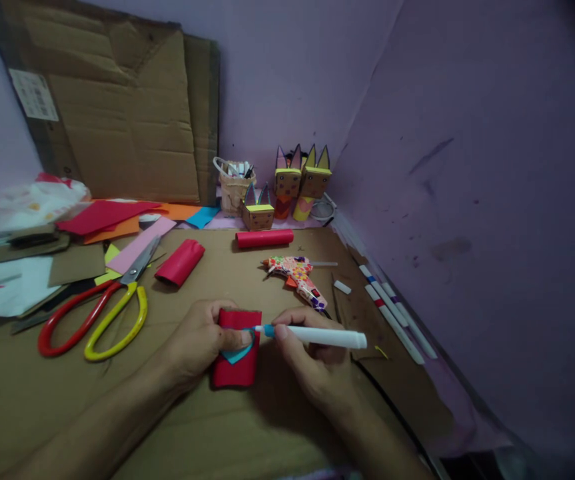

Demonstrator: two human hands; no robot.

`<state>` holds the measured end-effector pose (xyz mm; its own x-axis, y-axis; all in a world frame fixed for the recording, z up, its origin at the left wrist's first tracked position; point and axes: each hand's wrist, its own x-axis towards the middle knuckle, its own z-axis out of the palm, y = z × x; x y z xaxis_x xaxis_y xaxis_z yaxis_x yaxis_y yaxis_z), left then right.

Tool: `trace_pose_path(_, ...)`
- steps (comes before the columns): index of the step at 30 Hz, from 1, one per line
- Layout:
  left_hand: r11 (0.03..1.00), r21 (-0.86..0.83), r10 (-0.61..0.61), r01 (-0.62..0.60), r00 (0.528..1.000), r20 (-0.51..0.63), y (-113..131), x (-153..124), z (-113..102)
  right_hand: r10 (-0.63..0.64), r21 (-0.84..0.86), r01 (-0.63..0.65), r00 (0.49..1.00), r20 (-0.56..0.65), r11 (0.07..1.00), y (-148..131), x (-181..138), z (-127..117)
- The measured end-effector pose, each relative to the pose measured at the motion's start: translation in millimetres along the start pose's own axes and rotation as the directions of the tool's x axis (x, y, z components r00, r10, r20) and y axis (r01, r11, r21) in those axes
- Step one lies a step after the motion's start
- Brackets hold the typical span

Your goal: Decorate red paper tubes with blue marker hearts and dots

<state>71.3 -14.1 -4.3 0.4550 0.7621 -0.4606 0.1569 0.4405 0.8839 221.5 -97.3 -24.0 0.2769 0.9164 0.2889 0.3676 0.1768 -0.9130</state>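
Note:
My left hand (197,343) grips a short tube covered in red paper (237,377), its thumb pressing on a blue paper cut-out (240,353) that lies against the tube's face. The cut-out's full shape is partly hidden by the thumb. In my right hand (312,360) is a white marker (327,337) with a blue end, held nearly level. Its tip points left and meets the upper right edge of the blue paper; whether it touches cannot be made out. Beyond my hands lie two more red tubes (180,263) and a flower-patterned glue gun (294,277).
Large scissors (117,293) with red and yellow handles lie at left, beside coloured paper (112,217) and cardboard scraps. Several markers (394,310) line the right edge. Cardboard animal figures (302,183) and a pen basket (234,190) stand at the back. A dark cord (387,400) runs at right.

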Motion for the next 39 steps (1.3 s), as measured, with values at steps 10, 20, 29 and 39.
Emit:
trace_pose_path(10,0.999,0.047,0.015,-0.015,1.000,-0.010,2.2,0.4,0.7,-0.043,-0.032,0.045,0.997,0.056,0.998,-1.3,1.7,1.8)
trace_pose_path(20,1.000,-0.002,0.005,-0.005,0.999,-0.037,0.9,0.2,1.2,-0.045,-0.050,0.047,0.998,0.048,0.998,-1.9,1.9,1.1)
trace_pose_path(29,0.999,-0.039,-0.003,0.001,0.999,-0.048,1.0,2.9,0.5,-0.068,-0.075,0.071,0.997,0.031,0.995,-2.8,2.6,1.4)
trace_pose_path(39,0.997,-0.081,0.000,-0.006,0.998,-0.070,0.7,3.8,-0.9,-0.116,-0.104,0.119,0.993,0.032,0.987,-5.9,2.7,0.8)
